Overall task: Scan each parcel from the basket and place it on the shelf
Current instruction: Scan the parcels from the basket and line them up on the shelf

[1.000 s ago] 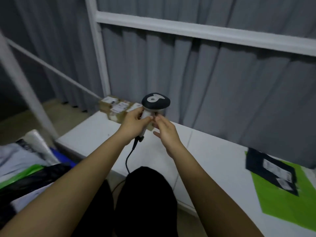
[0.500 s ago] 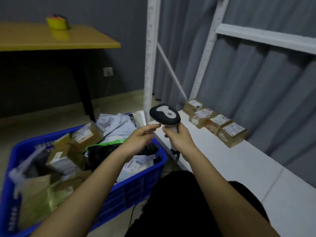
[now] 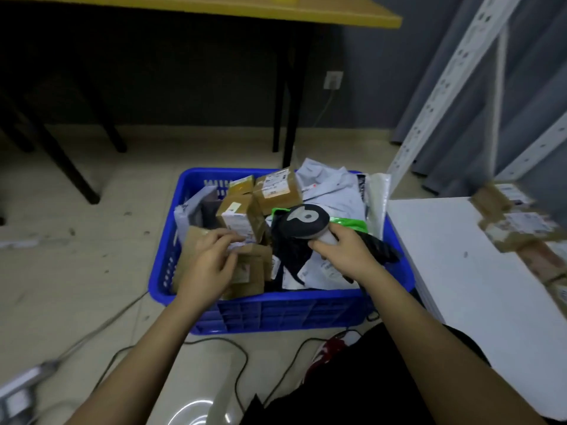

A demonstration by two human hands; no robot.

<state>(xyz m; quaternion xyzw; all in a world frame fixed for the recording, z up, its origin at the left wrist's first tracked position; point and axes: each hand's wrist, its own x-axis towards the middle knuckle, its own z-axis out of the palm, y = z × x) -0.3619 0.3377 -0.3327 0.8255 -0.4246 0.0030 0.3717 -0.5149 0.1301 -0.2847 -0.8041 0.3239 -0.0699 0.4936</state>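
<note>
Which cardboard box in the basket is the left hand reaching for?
The upright box with the white label; the left hand's fingertips touch its lower edge. The flatter box lies farther back.

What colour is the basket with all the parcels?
Blue; the basket shows best in the head view.

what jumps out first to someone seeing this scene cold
The bright blue basket on the floor, heaped with brown boxes and grey mailer bags, draws the eye first. Over it the right hand grips a black-headed scanner, while the left hand reaches onto a small labelled box. At right, a white shelf holds blurred parcels.
</note>
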